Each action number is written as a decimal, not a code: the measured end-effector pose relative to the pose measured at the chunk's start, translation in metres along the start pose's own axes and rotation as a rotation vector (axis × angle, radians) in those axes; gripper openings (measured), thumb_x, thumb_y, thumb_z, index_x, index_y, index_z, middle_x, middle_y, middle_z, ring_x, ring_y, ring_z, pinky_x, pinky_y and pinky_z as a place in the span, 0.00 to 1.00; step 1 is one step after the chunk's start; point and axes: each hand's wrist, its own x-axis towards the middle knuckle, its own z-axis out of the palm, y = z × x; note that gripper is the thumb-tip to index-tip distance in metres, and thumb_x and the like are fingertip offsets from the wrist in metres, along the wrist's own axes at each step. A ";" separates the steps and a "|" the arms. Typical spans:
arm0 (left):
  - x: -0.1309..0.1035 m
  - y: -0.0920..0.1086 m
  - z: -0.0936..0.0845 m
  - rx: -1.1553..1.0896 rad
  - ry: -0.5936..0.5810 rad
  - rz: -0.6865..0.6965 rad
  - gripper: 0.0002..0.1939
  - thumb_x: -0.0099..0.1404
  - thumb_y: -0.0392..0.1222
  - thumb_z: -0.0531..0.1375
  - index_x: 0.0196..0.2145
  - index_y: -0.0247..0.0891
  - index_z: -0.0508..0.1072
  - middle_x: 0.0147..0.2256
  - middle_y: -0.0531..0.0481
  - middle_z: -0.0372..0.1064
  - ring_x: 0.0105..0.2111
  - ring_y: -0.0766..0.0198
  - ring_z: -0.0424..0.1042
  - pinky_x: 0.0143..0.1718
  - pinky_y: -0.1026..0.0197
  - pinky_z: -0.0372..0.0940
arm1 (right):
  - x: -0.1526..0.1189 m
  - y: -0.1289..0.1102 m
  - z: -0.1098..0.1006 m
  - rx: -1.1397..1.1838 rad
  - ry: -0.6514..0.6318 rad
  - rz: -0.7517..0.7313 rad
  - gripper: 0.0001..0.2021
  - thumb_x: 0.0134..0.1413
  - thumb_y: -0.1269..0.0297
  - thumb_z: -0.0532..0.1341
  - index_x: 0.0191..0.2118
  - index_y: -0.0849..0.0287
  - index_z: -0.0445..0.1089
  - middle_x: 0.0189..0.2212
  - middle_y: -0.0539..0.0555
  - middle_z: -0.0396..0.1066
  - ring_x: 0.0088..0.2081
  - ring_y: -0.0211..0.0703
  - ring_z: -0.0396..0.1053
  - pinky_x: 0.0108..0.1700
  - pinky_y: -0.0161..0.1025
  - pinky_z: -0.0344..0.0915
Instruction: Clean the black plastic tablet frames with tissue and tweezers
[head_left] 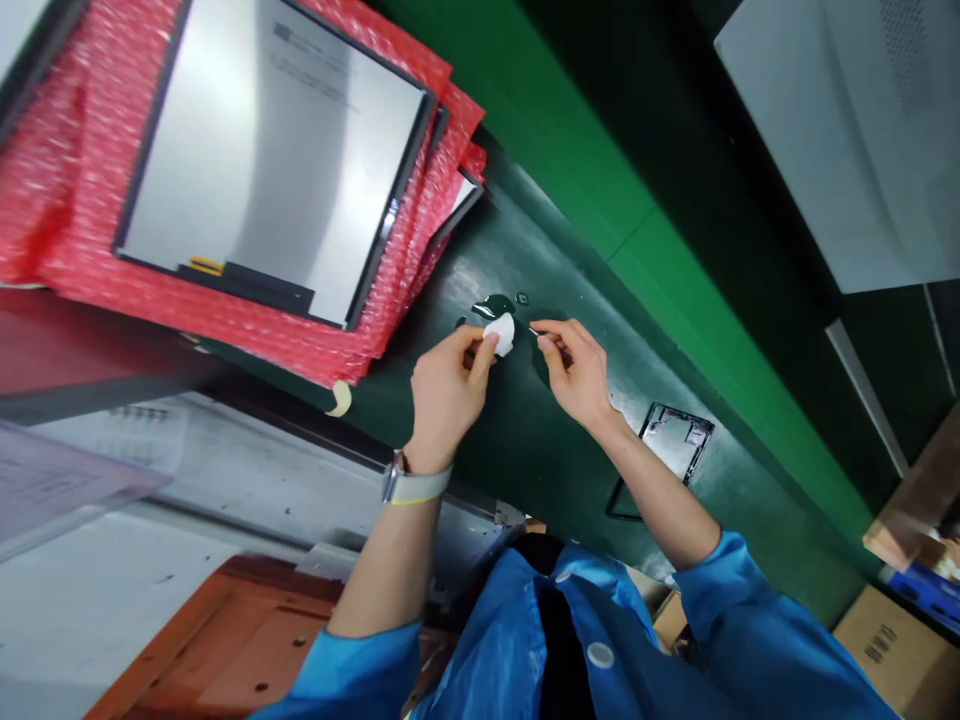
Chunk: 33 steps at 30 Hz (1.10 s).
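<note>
A crumpled white piece of tissue or cotton [501, 334] is pinched between the thumb and fingers of my left hand [448, 393]. Just to its right, my right hand [577, 372] is closed in a pinch on a small thin piece [533, 331], pale at its tip and too small to name. The two hands are apart, over the dark green worktop [510, 430]. Beyond the tissue, a shiny puddle of clear liquid [493, 306] and smaller drops lie on the surface. Under my right forearm rests a thin black frame with a silvery plate [670, 440], partly hidden.
Display panels [292, 170] are stacked with red bubble wrap [435, 225] at the upper left. A green raised ledge [637, 230] runs along the worktop's far side. A curled pale strip [340, 399] lies by the near edge. An orange-brown stool [225, 640] and cardboard box [881, 640] stand below.
</note>
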 end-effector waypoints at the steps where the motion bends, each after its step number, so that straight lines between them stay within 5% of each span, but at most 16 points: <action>1: 0.003 0.002 -0.002 0.003 -0.009 0.011 0.18 0.76 0.58 0.58 0.43 0.42 0.79 0.33 0.51 0.78 0.29 0.64 0.70 0.35 0.61 0.56 | 0.002 -0.002 0.001 0.033 -0.026 0.015 0.12 0.78 0.60 0.58 0.58 0.49 0.76 0.40 0.50 0.77 0.38 0.38 0.74 0.43 0.38 0.75; 4: 0.005 0.007 -0.006 -0.016 -0.048 0.059 0.18 0.77 0.56 0.56 0.42 0.42 0.79 0.33 0.50 0.77 0.29 0.64 0.69 0.36 0.60 0.58 | 0.013 -0.008 0.001 0.146 -0.174 0.030 0.20 0.74 0.68 0.61 0.67 0.48 0.71 0.36 0.45 0.74 0.34 0.36 0.72 0.43 0.35 0.74; 7: -0.001 0.011 -0.013 -0.058 -0.087 0.096 0.20 0.78 0.57 0.55 0.40 0.42 0.78 0.30 0.52 0.73 0.29 0.65 0.68 0.36 0.60 0.60 | 0.023 -0.014 -0.001 0.156 -0.261 -0.014 0.18 0.74 0.70 0.60 0.64 0.50 0.74 0.40 0.47 0.76 0.39 0.36 0.73 0.52 0.36 0.74; 10: -0.009 0.015 -0.022 -0.082 -0.078 0.102 0.21 0.79 0.58 0.54 0.36 0.41 0.74 0.27 0.54 0.67 0.27 0.67 0.64 0.33 0.61 0.58 | 0.024 -0.019 -0.006 0.124 -0.268 -0.043 0.12 0.75 0.69 0.60 0.56 0.55 0.79 0.43 0.50 0.77 0.41 0.36 0.74 0.53 0.36 0.74; 15: -0.018 0.019 -0.034 -0.108 -0.092 0.116 0.27 0.80 0.64 0.53 0.30 0.41 0.68 0.24 0.56 0.62 0.23 0.69 0.57 0.28 0.60 0.55 | 0.016 -0.032 -0.019 0.137 -0.243 -0.069 0.21 0.75 0.73 0.57 0.68 0.55 0.72 0.41 0.49 0.77 0.39 0.34 0.71 0.49 0.34 0.74; 24: -0.021 0.016 -0.041 -0.089 -0.166 0.215 0.31 0.79 0.68 0.52 0.29 0.41 0.69 0.27 0.53 0.67 0.28 0.66 0.65 0.32 0.59 0.61 | 0.013 -0.048 -0.023 0.068 -0.203 -0.241 0.17 0.81 0.69 0.54 0.59 0.53 0.79 0.46 0.51 0.75 0.46 0.35 0.74 0.53 0.36 0.77; 29: -0.025 0.018 -0.036 -0.014 0.036 0.328 0.25 0.78 0.63 0.59 0.59 0.42 0.76 0.55 0.43 0.77 0.53 0.59 0.75 0.51 0.58 0.70 | 0.010 -0.049 -0.019 0.126 -0.145 -0.236 0.11 0.79 0.67 0.59 0.51 0.55 0.81 0.46 0.52 0.77 0.48 0.35 0.76 0.55 0.36 0.77; 33: -0.035 0.018 -0.012 0.035 0.084 0.337 0.22 0.83 0.56 0.52 0.45 0.41 0.79 0.41 0.49 0.79 0.41 0.65 0.76 0.46 0.61 0.68 | 0.004 -0.050 -0.013 0.159 -0.036 -0.180 0.08 0.76 0.65 0.63 0.48 0.54 0.82 0.52 0.54 0.76 0.54 0.38 0.76 0.58 0.39 0.78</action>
